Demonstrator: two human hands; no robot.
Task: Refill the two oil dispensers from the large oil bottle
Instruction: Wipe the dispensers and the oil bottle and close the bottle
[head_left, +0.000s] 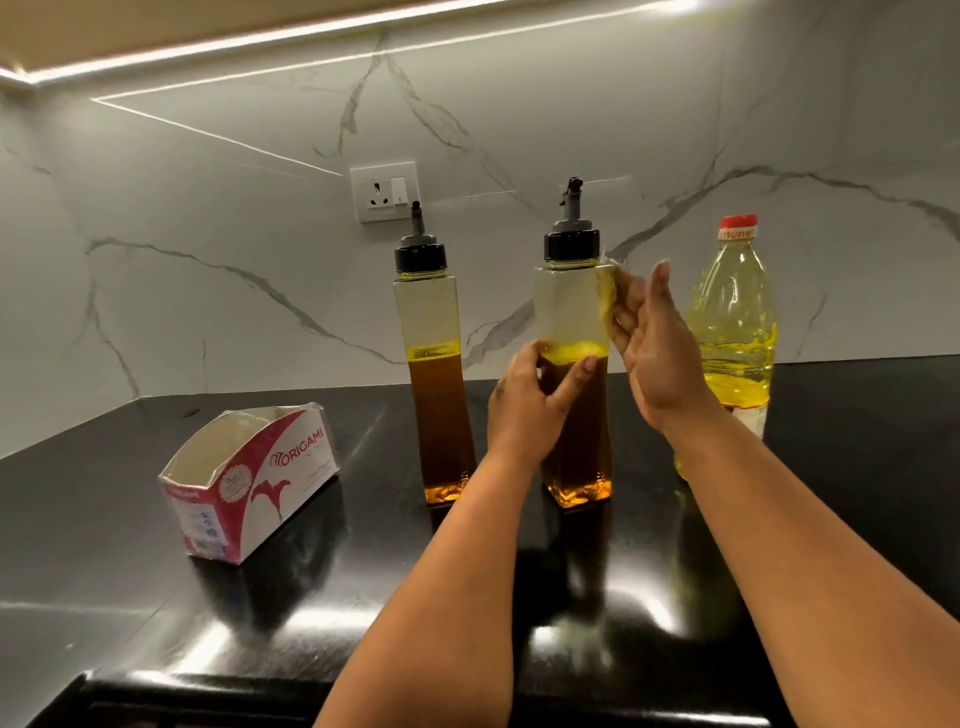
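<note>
Two tall square clear dispensers with black pour-spout caps stand on the black counter, each a bit more than half full of amber oil. My left hand (524, 410) grips the right dispenser (569, 306) at mid-height. My right hand (660, 353) holds a small oil-stained tissue (605, 291) against that dispenser's upper right side, just below the cap. The left dispenser (434, 415) stands untouched beside it. The large oil bottle (732, 322), clear plastic with yellow oil and a red cap on, stands to the right behind my right forearm.
An open red-and-white tissue box (249, 478) lies on the glossy black counter (156, 597) to the left. A marble-pattern wall with a power socket (384, 191) rises right behind the bottles. The counter's front edge runs along the bottom.
</note>
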